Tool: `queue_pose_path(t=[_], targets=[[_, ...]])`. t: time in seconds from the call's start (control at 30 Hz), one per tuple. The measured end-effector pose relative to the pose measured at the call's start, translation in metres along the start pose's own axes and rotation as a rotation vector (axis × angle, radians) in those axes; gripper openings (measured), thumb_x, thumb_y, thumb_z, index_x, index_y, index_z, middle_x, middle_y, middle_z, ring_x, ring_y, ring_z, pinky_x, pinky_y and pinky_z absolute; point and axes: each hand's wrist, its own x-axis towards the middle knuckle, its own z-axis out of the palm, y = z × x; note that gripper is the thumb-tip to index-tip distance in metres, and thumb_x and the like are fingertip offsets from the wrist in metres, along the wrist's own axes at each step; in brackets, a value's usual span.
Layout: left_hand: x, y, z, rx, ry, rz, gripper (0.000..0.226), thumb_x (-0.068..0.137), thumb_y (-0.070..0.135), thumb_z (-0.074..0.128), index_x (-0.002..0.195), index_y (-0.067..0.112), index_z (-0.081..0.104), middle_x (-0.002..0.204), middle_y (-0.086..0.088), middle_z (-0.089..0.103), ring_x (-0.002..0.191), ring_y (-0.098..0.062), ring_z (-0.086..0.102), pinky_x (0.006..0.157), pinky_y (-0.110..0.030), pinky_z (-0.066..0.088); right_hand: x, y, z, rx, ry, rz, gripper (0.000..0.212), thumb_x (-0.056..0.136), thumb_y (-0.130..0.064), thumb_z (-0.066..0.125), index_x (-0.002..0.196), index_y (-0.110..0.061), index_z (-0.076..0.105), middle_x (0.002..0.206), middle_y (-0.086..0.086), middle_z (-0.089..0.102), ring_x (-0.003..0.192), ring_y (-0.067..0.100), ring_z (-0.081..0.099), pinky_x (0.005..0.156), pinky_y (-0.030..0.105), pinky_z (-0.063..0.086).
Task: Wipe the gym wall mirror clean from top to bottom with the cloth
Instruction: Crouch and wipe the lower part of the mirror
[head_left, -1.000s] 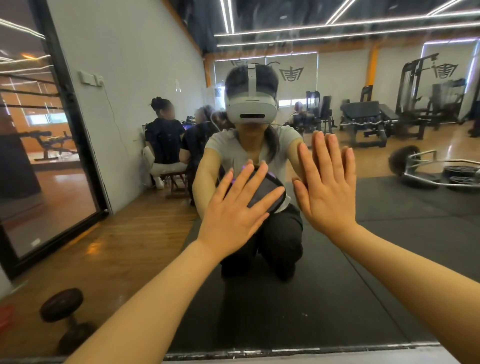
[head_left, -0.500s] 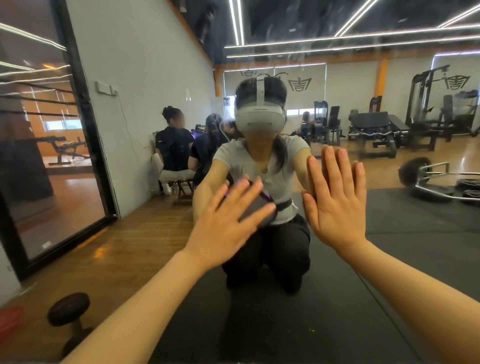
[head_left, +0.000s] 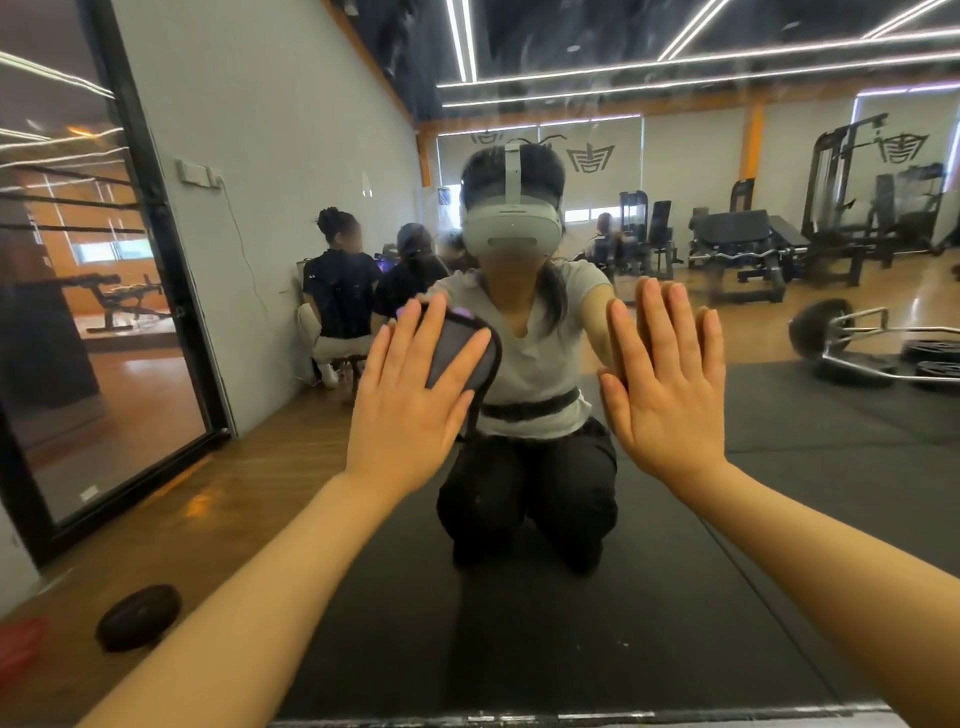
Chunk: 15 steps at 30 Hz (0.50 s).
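Note:
The wall mirror (head_left: 571, 62) fills the view, with faint smears near its top and its bottom edge just above the frame's lower border. My left hand (head_left: 410, 400) lies flat on the glass with fingers spread, pressing a grey cloth (head_left: 460, 351) with a dark border against it at the chest height of my kneeling reflection. My right hand (head_left: 665, 384) rests flat on the glass to the right of the cloth, fingers up and holding nothing.
A black-framed glass door (head_left: 156, 260) stands at the left. A dark dumbbell (head_left: 137, 616) and a red object (head_left: 18, 644) lie at the lower left. The mirror reflects seated people (head_left: 343, 291), weight machines (head_left: 852, 208), a barbell frame (head_left: 872, 348) and a black floor mat.
My left hand has slid the cloth up and a little left on the glass, from my reflection's waist to its chest. My right hand has stayed flat on the mirror.

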Motion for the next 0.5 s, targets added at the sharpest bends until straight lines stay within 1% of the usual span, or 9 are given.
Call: queue_pose_path(t=[0.1, 0.23, 0.27, 0.33, 0.4, 0.47, 0.5], targets=[[-0.031, 0.010, 0.006, 0.024, -0.080, 0.070, 0.062, 0.099, 0.033, 0.038, 0.157, 0.024, 0.018, 0.163, -0.020, 0.013, 0.151, -0.037, 0.010, 0.124, -0.045, 0.004, 0.000, 0.000, 0.000, -0.003, -0.003, 0.001, 0.060, 0.106, -0.041, 0.028, 0.159, -0.013, 0.021, 0.164, 0.019, 0.019, 0.152, 0.036, 0.011, 0.123, 0.053, 0.007], [-0.070, 0.017, 0.015, 0.047, -0.139, 0.185, 0.067, 0.097, 0.033, 0.041, 0.158, 0.025, 0.014, 0.162, -0.020, 0.015, 0.153, -0.034, 0.000, 0.124, -0.045, 0.003, 0.000, 0.000, 0.000, -0.006, -0.004, 0.004, 0.060, 0.106, -0.041, 0.028, 0.158, -0.012, 0.023, 0.163, 0.020, 0.020, 0.152, 0.036, 0.013, 0.123, 0.053, 0.009], [-0.076, 0.016, 0.016, 0.055, -0.144, 0.202, 0.068, 0.097, 0.033, 0.041, 0.159, 0.025, 0.012, 0.163, -0.019, 0.013, 0.154, -0.033, -0.001, 0.123, -0.045, 0.003, 0.000, -0.001, 0.000, -0.005, -0.002, 0.003, 0.059, 0.106, -0.041, 0.027, 0.158, -0.012, 0.024, 0.163, 0.020, 0.021, 0.152, 0.036, 0.013, 0.123, 0.053, 0.008], [-0.079, 0.014, 0.016, 0.060, -0.151, 0.229, 0.073, 0.097, 0.033, 0.041, 0.160, 0.025, 0.006, 0.166, -0.017, 0.003, 0.154, -0.032, -0.001, 0.123, -0.045, 0.003, 0.001, -0.001, 0.000, -0.005, 0.002, -0.001, 0.059, 0.107, -0.041, 0.026, 0.158, -0.012, 0.023, 0.163, 0.019, 0.021, 0.152, 0.037, 0.014, 0.123, 0.052, 0.008], [-0.073, 0.008, 0.014, 0.052, -0.149, 0.252, 0.074, 0.096, 0.032, 0.042, 0.160, 0.026, 0.004, 0.167, -0.014, -0.004, 0.154, -0.032, -0.001, 0.124, -0.045, 0.001, 0.001, -0.001, 0.000, -0.005, 0.004, 0.000, 0.058, 0.107, -0.041, 0.024, 0.158, -0.012, 0.023, 0.163, 0.019, 0.021, 0.152, 0.037, 0.014, 0.124, 0.052, 0.007], [-0.054, -0.003, 0.008, 0.048, -0.117, 0.189, 0.073, 0.095, 0.031, 0.042, 0.160, 0.028, 0.007, 0.167, -0.014, -0.001, 0.153, -0.033, 0.000, 0.124, -0.045, -0.002, 0.000, -0.001, 0.000, -0.003, 0.001, 0.004, 0.058, 0.107, -0.041, 0.024, 0.158, -0.012, 0.024, 0.163, 0.019, 0.021, 0.152, 0.036, 0.014, 0.123, 0.053, 0.008], [-0.039, -0.010, 0.004, 0.035, -0.082, 0.104, 0.071, 0.096, 0.031, 0.042, 0.159, 0.027, 0.010, 0.166, -0.016, 0.003, 0.153, -0.033, 0.001, 0.124, -0.043, -0.005, 0.000, -0.001, 0.001, 0.000, -0.002, 0.006, 0.059, 0.107, -0.041, 0.024, 0.158, -0.012, 0.024, 0.163, 0.019, 0.021, 0.152, 0.036, 0.014, 0.123, 0.053, 0.009]])
